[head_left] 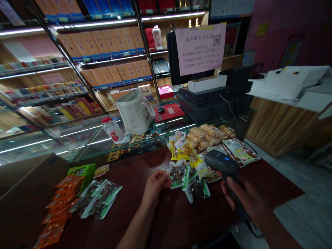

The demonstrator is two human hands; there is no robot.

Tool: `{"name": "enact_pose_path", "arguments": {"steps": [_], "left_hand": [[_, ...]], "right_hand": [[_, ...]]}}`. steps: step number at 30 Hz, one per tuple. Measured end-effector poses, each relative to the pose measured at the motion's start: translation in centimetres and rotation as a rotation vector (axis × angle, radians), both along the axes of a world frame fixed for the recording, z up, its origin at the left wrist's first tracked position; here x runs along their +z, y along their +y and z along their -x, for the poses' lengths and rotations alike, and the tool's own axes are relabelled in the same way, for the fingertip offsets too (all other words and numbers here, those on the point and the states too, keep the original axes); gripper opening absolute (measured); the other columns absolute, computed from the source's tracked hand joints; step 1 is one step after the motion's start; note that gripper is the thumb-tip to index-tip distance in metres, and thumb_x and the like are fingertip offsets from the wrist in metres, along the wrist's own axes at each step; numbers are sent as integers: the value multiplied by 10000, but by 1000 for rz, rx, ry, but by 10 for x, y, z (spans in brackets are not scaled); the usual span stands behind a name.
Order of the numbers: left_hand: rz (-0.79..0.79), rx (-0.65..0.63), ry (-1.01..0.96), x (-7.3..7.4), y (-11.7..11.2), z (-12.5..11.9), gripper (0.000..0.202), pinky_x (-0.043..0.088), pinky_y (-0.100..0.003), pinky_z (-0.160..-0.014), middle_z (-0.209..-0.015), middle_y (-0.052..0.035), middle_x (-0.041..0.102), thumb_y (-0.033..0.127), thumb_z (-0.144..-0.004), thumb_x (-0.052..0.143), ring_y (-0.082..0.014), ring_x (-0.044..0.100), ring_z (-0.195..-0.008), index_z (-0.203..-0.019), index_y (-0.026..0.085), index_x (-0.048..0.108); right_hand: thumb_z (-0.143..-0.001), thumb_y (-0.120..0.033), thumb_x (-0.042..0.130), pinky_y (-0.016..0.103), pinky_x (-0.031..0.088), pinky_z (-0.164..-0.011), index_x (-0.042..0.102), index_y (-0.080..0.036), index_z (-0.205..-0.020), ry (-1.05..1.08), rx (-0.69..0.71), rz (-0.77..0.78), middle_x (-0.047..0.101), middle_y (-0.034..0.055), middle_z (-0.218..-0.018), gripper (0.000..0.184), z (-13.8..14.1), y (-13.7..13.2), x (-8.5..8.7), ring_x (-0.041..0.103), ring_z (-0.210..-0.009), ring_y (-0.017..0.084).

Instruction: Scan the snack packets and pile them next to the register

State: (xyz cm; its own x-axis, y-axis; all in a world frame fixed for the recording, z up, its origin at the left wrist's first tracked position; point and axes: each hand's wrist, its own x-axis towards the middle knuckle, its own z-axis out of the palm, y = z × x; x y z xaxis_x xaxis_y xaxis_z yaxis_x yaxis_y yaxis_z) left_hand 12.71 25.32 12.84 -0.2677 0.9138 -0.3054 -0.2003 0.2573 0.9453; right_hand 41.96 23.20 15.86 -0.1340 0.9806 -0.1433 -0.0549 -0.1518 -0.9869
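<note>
Holding a barcode scanner (222, 162) in the right grip (245, 197), pinching a green-edged packet (179, 173) in the left grip (157, 181) — beside yellow packets (184, 150) on the tabletop (135, 173). Possibly risking a misread, through creased film or tight crowding.

Shop: boxed goods (103, 43) on lit shelves (95, 25), glass counter (89, 138), barcode scanner (220, 161).

Bottle (113, 130): red-capped, beside a white bag (135, 113)
Mouse (160, 109): black, on a red mat (173, 112)
Monitor (172, 64): behind a printed sheet (200, 49)
Shelves (95, 24): lined with orange boxes (106, 40)
</note>
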Motion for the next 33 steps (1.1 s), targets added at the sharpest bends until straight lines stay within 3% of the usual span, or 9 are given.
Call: {"name": "enact_pose_path", "arguments": {"steps": [4, 9, 12, 16, 21, 25, 27, 30, 33], "left_hand": [[44, -200, 87, 14, 33, -1, 413, 512, -233, -483, -576, -32, 670, 395, -550, 869, -150, 652, -495, -701, 155, 569], [66, -341, 287, 25, 66, -8, 364, 468, -229, -427, -522, -5, 640, 372, -635, 820, -139, 601, -416, -706, 172, 525], [24, -395, 393, 20, 80, -14, 364, 423, -206, -403, -496, 24, 613, 371, -662, 808, -115, 554, -382, -717, 180, 503], [-38, -347, 456, 6, 85, -18, 357, 374, -190, -395, -503, 57, 586, 394, -675, 794, -94, 505, -375, -812, 177, 546], [-196, -178, 671, -12, 48, -2, 386, 388, -223, -482, -602, 39, 605, 466, -789, 657, -116, 528, -475, -1031, 169, 607], [-192, -38, 1010, -17, -7, 41, 314, 476, -295, -669, -746, -28, 654, 409, -854, 575, -182, 615, -690, -1035, 164, 651], [-144, 73, 1274, -15, -35, 73, 291, 486, -369, -839, -930, -96, 686, 351, -874, 540, -242, 634, -892, -1044, 151, 667], [0, 275, 1632, -9, -67, 123, 412, 380, -478, -1046, -1251, -207, 608, 335, -872, 546, -349, 515, -1217, -1193, 90, 629], [243, 265, 1714, -8, -86, 160, 555, 322, -557, -1081, -1310, -261, 576, 407, -846, 603, -401, 488, -1271, -1260, 38, 579]], "right_hand": [[-872, -658, 548, 228, 357, -460, 574, -177, -761, -32, -8, -5, 514, -38, -518, 494, -3, -6, 1, 449, -424, 96], [-869, -679, 526, 234, 341, -462, 567, -180, -744, -66, 49, -6, 478, -48, -470, 516, -1, -11, 1, 440, -428, 106], [-864, -687, 527, 232, 349, -467, 561, -181, -762, -71, 47, -12, 491, -46, -491, 517, 0, -12, 0, 441, -433, 103], [-839, -718, 531, 236, 367, -468, 574, -183, -773, -81, 40, -5, 507, -36, -504, 540, 2, -14, 0, 451, -436, 108], [-831, -729, 527, 253, 392, -482, 595, -189, -764, -139, 65, 14, 520, -19, -497, 549, -4, -21, -5, 478, -461, 133], [-832, -714, 534, 270, 427, -496, 617, -192, -789, -180, 39, 48, 600, 18, -542, 530, -17, -17, -22, 517, -471, 150], [-802, -733, 547, 285, 454, -484, 635, -189, -836, -177, 53, 59, 634, 33, -578, 553, -22, -12, -30, 531, -458, 162], [-822, -729, 522, 296, 485, -510, 645, -200, -801, -235, 107, 25, 610, 34, -528, 544, -22, -6, -32, 568, -485, 189], [-841, -724, 494, 298, 483, -529, 614, -222, -724, -248, 117, -31, 590, 28, -507, 529, -14, -4, -26, 563, -488, 189]]}}
